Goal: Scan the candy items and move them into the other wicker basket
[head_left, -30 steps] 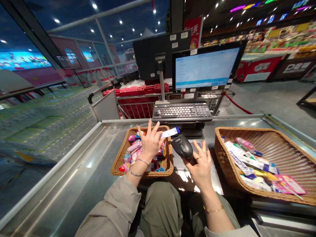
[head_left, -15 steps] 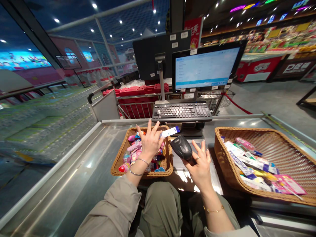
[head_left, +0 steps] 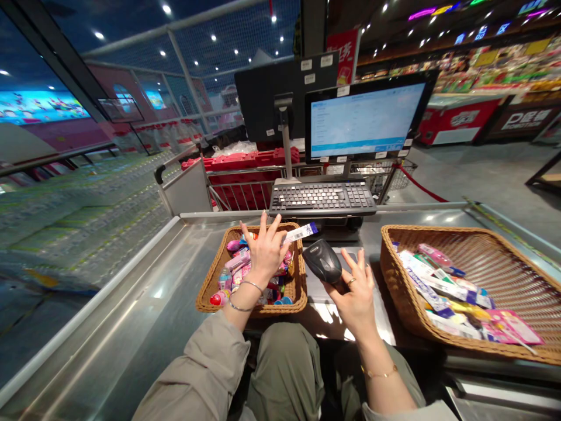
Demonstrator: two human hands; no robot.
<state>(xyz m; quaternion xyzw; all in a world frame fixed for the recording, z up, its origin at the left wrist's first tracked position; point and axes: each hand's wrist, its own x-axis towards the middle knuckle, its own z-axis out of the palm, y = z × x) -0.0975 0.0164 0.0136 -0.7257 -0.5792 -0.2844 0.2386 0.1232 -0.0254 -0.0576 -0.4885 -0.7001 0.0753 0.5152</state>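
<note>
Baskets [head_left: 302, 280]: small packages [head_left: 432, 254] | left fingers [head_left: 264, 225]: holding slim pack [head_left: 301, 233] | right fingers [head_left: 361, 260]: around scanner [head_left: 322, 261]

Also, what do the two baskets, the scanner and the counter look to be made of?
Left basket and right basket: brown woven strands with a slight sheen, wicker or a plastic imitation; I can't tell which.
Scanner: probably hard plastic, black and smooth, with soft highlights.
Counter: likely stainless steel, grey, with bright streaky reflections.

Counter [head_left: 131, 327]: left basket [head_left: 301, 299] mid-span, right basket [head_left: 495, 263] by right edge, packs [head_left: 425, 286] in both. Scanner [head_left: 322, 261] between baskets. Keyboard [head_left: 322, 197] at far edge, monitor [head_left: 363, 123] behind it. Carton [head_left: 298, 234] over left basket's far right corner.
</note>
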